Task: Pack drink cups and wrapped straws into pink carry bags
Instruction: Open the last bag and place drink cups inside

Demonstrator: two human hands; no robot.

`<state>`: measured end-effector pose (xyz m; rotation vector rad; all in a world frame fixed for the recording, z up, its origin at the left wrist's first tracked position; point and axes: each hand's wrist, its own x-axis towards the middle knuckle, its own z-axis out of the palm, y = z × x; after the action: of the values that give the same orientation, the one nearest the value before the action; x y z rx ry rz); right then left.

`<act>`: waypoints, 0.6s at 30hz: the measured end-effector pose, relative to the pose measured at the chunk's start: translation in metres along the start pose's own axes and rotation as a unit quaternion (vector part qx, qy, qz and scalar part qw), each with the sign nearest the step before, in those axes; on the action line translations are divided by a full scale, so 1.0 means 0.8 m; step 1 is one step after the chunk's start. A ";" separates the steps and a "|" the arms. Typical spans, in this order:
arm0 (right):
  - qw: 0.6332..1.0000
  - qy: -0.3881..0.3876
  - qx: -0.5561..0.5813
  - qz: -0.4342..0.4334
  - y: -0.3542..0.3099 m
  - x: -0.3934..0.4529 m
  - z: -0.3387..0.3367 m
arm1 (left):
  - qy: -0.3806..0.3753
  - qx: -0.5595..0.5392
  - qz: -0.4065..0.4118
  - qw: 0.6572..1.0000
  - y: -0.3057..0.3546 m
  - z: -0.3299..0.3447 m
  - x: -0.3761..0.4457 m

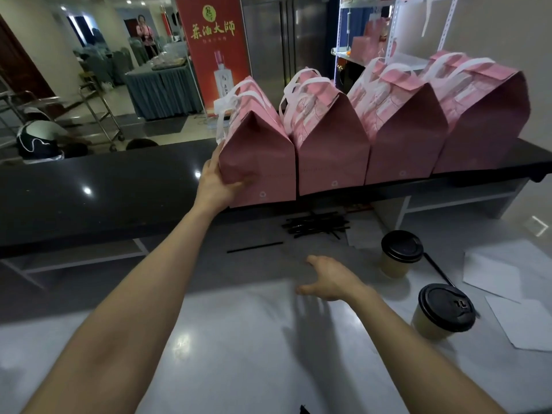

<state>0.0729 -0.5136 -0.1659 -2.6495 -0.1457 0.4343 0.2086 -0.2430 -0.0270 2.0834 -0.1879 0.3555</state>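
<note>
Left hand presses flat, fingers spread, against the leftmost pink bag's left side; right hand hovers open nearby.

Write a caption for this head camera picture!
Left hand presses the leftmost pink carry bag; right hand hovers open near two lidded cups.
</note>
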 end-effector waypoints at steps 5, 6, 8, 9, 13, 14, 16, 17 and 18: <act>1.000 0.001 0.000 0.005 -0.004 -0.001 0.001 | -0.009 -0.007 -0.010 1.000 0.000 0.002 0.001; 1.000 0.002 -0.004 0.005 -0.006 -0.001 0.003 | -0.015 -0.003 -0.013 1.000 0.000 -0.002 -0.001; 1.000 -0.001 -0.014 0.004 -0.014 0.001 0.006 | -0.029 0.011 -0.018 0.999 0.004 -0.012 -0.006; 1.000 -0.004 -0.017 0.002 -0.019 0.002 0.008 | -0.036 0.024 -0.023 0.999 0.006 -0.020 -0.011; 0.999 -0.024 -0.031 -0.023 -0.056 0.008 0.023 | -0.065 0.120 -0.022 0.990 -0.008 -0.071 -0.060; 0.998 -0.029 -0.040 -0.034 -0.068 0.011 0.029 | -0.078 0.151 -0.017 0.985 -0.021 -0.089 -0.081; 0.996 -0.039 -0.055 -0.060 -0.095 0.016 0.043 | -0.110 0.250 -0.013 0.962 -0.053 -0.127 -0.129; 0.994 -0.044 -0.059 -0.076 -0.112 0.020 0.050 | -0.130 0.313 -0.025 0.940 -0.070 -0.146 -0.152; 0.992 -0.049 -0.064 -0.093 -0.131 0.023 0.057 | -0.149 0.368 -0.049 0.916 -0.088 -0.167 -0.176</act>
<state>0.0721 -0.3978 -0.1628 -2.7079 -0.4620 0.5091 0.0713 -0.0936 -0.0660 2.8827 -0.1388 0.0300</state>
